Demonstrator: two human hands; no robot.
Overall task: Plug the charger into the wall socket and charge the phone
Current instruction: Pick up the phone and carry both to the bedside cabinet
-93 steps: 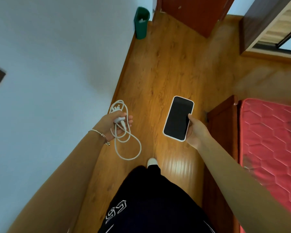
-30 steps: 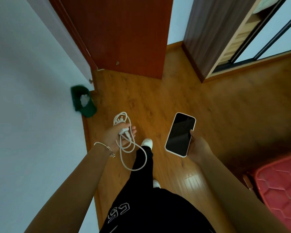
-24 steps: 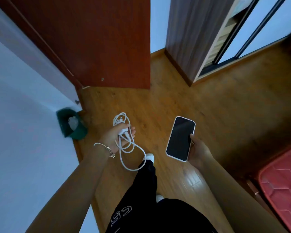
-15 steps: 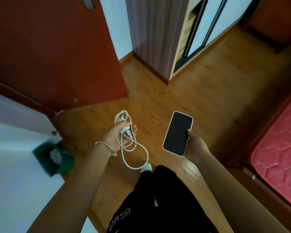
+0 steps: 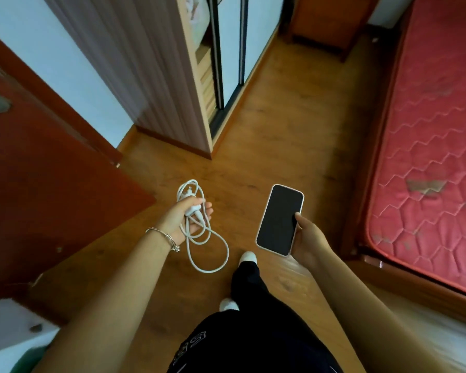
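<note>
My left hand (image 5: pixel 183 218) grips a white charger (image 5: pixel 193 208) with its white cable (image 5: pixel 213 254) coiled in loops that hang below the palm. A thin bracelet sits on that wrist. My right hand (image 5: pixel 306 238) holds a phone (image 5: pixel 279 219) with a dark screen and a white case, screen up, tilted slightly. Both hands are out in front of me above the wooden floor. No wall socket is in view.
A red-brown door (image 5: pixel 46 184) stands open at the left. A wardrobe (image 5: pixel 172 76) with sliding doors is ahead. A bed with a red quilted mattress (image 5: pixel 431 157) fills the right side. A wooden nightstand (image 5: pixel 328 20) stands far ahead. Wooden floor (image 5: pixel 280 130) runs between wardrobe and bed.
The view has swung to the right: the green bin slid out at the lower left, the door moved left, and the wardrobe and bed came into view. Both hands keep their holds.
</note>
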